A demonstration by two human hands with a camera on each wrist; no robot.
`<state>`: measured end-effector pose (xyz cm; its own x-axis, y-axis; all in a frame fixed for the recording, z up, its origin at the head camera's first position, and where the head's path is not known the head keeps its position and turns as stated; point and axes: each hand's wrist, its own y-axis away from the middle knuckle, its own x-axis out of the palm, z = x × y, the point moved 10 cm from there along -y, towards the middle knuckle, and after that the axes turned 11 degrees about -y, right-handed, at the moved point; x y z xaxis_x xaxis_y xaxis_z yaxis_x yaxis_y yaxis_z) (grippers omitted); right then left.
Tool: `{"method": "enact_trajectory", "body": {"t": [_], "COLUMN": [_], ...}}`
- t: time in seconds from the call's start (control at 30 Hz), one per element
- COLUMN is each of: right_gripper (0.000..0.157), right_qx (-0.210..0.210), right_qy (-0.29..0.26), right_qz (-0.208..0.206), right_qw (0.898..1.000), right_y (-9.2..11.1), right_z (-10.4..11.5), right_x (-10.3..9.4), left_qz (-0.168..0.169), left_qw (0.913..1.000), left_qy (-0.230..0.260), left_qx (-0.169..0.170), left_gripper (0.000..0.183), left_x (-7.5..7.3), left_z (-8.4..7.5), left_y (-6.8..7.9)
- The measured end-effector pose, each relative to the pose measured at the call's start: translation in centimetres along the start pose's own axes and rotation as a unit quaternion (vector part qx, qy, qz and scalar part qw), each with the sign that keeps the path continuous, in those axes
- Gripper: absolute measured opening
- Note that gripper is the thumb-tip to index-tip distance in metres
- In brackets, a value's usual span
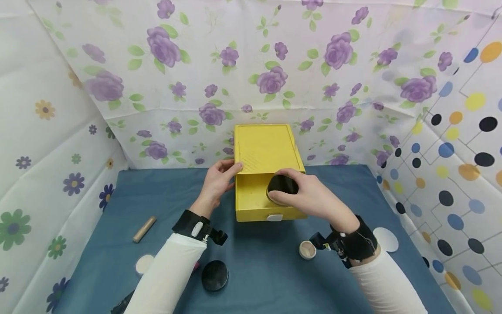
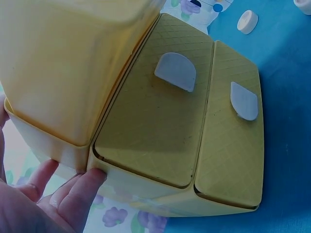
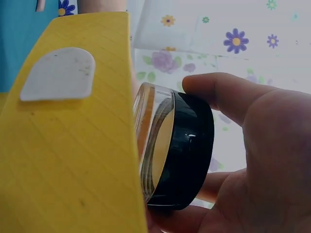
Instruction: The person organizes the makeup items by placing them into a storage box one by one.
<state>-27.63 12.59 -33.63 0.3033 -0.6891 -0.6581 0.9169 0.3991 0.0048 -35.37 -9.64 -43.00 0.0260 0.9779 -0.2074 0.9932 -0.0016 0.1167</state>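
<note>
A yellow drawer cabinet (image 1: 262,148) stands at the back of the table, its top drawer (image 1: 247,213) pulled out. My left hand (image 1: 219,183) holds the cabinet's left front edge, thumb on the top and fingers along the side. In the left wrist view, two lower drawer fronts with white handles (image 2: 176,72) are closed. With thumb and fingers, my right hand (image 1: 313,194) grips a clear cosmetic jar with a black lid (image 1: 283,185) over the open drawer. The right wrist view shows the jar (image 3: 182,150) tilted on its side, its base partly hidden behind the drawer front (image 3: 73,145).
On the blue cloth lie a black round jar (image 1: 215,275), a small round pot (image 1: 307,250), a brown tube (image 1: 144,229), a pale round item (image 1: 145,264) and a white disc (image 1: 386,239). A flowered curtain (image 1: 211,78) hangs right behind the cabinet.
</note>
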Motion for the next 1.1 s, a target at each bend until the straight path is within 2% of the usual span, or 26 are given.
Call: {"method": "enact_trajectory", "body": {"t": [0.5, 0.77, 1.1], "right_gripper": [0.07, 0.059, 0.059], "right_qx": [0.009, 0.014, 0.01], "right_qy": [0.017, 0.006, 0.003], "right_qz": [0.034, 0.056, 0.098], "right_qw": [0.999, 0.998, 0.995], "right_y": [-2.1, -2.8, -4.0], "right_z": [0.3, 0.7, 1.4], "right_x": [2.9, 4.6, 6.6], "left_qz": [0.003, 0.012, 0.012], "left_qw": [0.9999, 0.9998, 0.9997], "left_qy": [0.01, 0.016, 0.021], "left_qx": [-0.003, 0.001, 0.0], "left_gripper": [0.07, 0.07, 0.068], "left_x": [-0.1, 0.1, 0.1], "left_z": [0.0, 0.1, 0.1], "left_y": [-0.1, -0.1, -0.1]}}
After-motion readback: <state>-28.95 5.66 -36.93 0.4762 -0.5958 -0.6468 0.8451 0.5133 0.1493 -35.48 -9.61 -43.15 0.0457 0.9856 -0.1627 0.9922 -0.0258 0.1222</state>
